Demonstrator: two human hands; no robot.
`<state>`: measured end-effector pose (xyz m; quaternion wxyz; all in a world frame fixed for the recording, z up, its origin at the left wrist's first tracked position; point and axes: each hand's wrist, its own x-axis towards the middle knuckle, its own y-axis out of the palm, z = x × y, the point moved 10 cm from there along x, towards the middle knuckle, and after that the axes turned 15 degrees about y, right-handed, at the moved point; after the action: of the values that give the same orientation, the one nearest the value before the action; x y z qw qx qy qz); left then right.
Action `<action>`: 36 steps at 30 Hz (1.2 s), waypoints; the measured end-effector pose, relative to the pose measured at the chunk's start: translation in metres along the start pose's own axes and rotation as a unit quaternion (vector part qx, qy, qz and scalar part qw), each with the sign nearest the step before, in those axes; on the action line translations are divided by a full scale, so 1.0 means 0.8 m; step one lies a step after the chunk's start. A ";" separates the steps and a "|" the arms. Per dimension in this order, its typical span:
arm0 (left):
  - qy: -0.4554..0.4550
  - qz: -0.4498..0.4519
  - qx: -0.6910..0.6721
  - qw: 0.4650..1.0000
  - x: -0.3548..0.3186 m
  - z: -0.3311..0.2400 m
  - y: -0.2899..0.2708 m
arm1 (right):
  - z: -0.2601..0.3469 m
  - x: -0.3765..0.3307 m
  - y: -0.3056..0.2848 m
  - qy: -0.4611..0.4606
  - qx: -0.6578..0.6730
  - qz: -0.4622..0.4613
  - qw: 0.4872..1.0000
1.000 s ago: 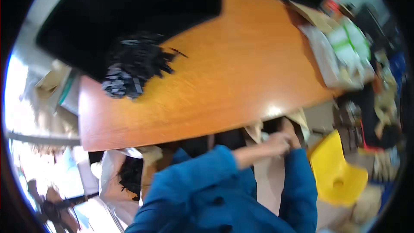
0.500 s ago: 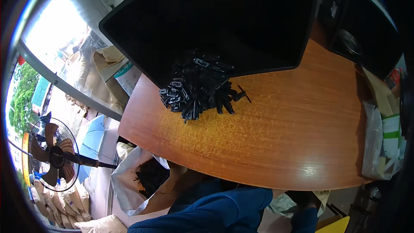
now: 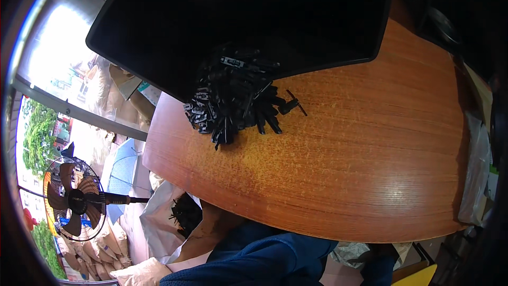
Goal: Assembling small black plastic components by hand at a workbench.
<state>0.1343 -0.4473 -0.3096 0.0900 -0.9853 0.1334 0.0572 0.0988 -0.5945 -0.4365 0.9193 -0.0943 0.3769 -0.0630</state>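
Note:
Neither of my hands shows. A dark blue sleeve [image 3: 264,257] crosses the lower middle, below the table's front edge, and a second blue sleeve [image 3: 379,271] appears at the lower right beside a crumpled clear plastic bag [image 3: 350,253]. On the wooden table [image 3: 360,153] lies a heap of small black plastic pieces [image 3: 233,95], with one thin T-shaped black piece [image 3: 292,104] at its right side. An open white sack [image 3: 161,225] below the table's left edge holds more black pieces [image 3: 187,214].
A large black screen-like panel [image 3: 254,16] stands behind the heap. At the left are a fan [image 3: 76,201], a blue umbrella [image 3: 123,167] and several stacked brown sacks [image 3: 100,251]. A plastic bag [image 3: 476,172] sits at the table's right end, and something yellow [image 3: 415,276] at the lower right.
The whole view has shifted, with the panel and heap now higher and further left. A dark shape by the right sleeve, over the plastic bag, no longer shows. The heap looks unchanged.

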 end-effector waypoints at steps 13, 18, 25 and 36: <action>-0.032 -0.002 -0.010 0.999 -0.006 0.033 -0.001 | -0.037 -0.010 0.001 0.044 0.011 -0.010 0.999; -0.039 -0.002 -0.026 0.999 -0.003 0.034 0.013 | -0.032 -0.017 -0.019 0.057 0.006 -0.024 0.998; -0.051 -0.005 -0.025 0.998 -0.007 0.045 0.004 | -0.031 -0.025 -0.011 0.074 0.015 -0.027 0.997; -0.051 -0.032 -0.021 0.998 0.015 0.047 -0.043 | 0.015 -0.009 0.018 0.075 0.022 -0.022 0.997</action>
<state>0.1518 -0.4108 -0.3424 0.0781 -0.9865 0.0963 0.1073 0.1029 -0.5779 -0.4260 0.8885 -0.0774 0.4415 -0.0987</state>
